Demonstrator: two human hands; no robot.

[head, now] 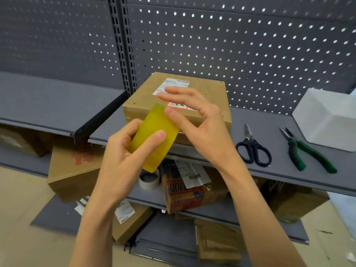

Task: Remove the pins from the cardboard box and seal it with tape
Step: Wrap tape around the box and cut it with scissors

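At centre-left, the left hand [123, 151] grips a yellow tape roll [154, 137] before the closed cardboard box [202, 97] on the grey shelf [279, 170]. Right hand [194, 122]: fingers relaxed, thumb tip touching the roll. Further right lie scissors [252, 149] and green-handled pliers [304, 151].

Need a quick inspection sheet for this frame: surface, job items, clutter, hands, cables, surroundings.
Surface: grey metal shelf, with the job's things on it.
Job's things: cardboard box closed, lying flat with labels on top; yellow tape roll held in front of it; pins too small to tell.
Clutter: scissors and green-handled pliers lie right of the box, apart from it; white box at far right.
Grippers: left hand grips the tape roll; right hand has its thumb at the roll's upper edge, other fingers extended.
Cables: nothing seen.
Surroundings: pegboard back panel; lower shelf holds cartons, a pale tape roll and a printed package.
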